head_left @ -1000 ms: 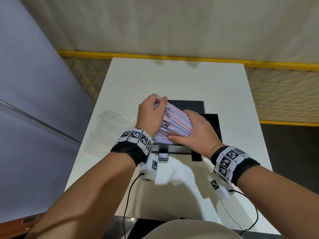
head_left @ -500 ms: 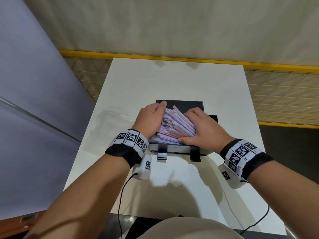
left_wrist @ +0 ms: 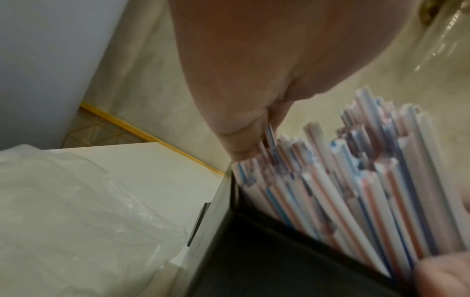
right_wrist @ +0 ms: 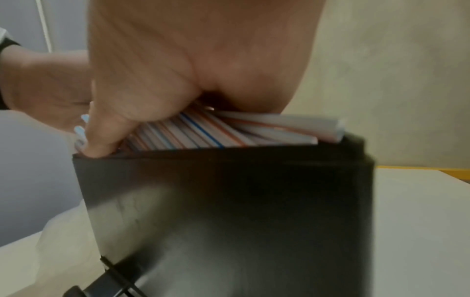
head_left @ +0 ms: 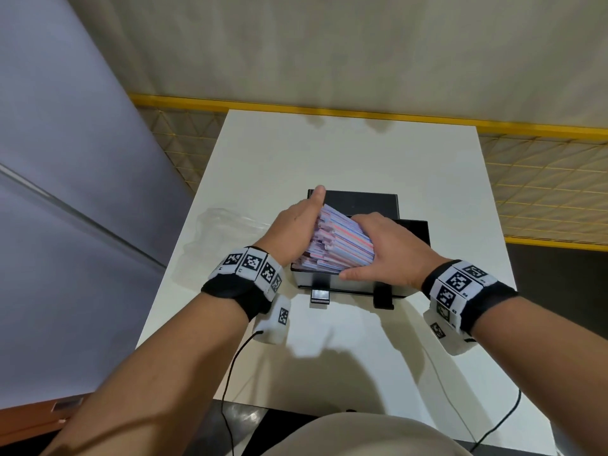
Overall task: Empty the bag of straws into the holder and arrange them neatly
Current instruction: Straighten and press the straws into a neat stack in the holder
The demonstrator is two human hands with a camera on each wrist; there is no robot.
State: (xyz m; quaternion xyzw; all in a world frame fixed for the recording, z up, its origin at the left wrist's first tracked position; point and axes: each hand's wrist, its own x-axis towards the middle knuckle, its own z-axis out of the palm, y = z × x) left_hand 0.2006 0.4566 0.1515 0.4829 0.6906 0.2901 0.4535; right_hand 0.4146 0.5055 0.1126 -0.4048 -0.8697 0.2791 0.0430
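Note:
A thick bundle of striped straws [head_left: 342,238] lies slanted in the open black holder [head_left: 345,286] in the middle of the white table [head_left: 329,153]. My left hand [head_left: 296,225] presses its palm and fingers flat against the straws' left ends [left_wrist: 356,191], thumb pointing up. My right hand [head_left: 391,248] lies over the bundle's top and right end, fingers curled over it, thumb down at the front inside the holder wall [right_wrist: 229,211]. Some straw ends [right_wrist: 216,132] stick out above the rim. The empty clear bag [head_left: 223,232] lies left of the holder.
The holder's raised lid [head_left: 362,200] stands behind the straws. Two black feet [head_left: 319,294] jut out at its front. Wrist cables [head_left: 230,383] trail off the near table edge. A yellow-edged mesh fence [head_left: 543,192] runs behind and to the right of the table.
Both hands have brought the bundle down from above the holder into it. The left hand went from gripping the bundle to pressing its left ends.

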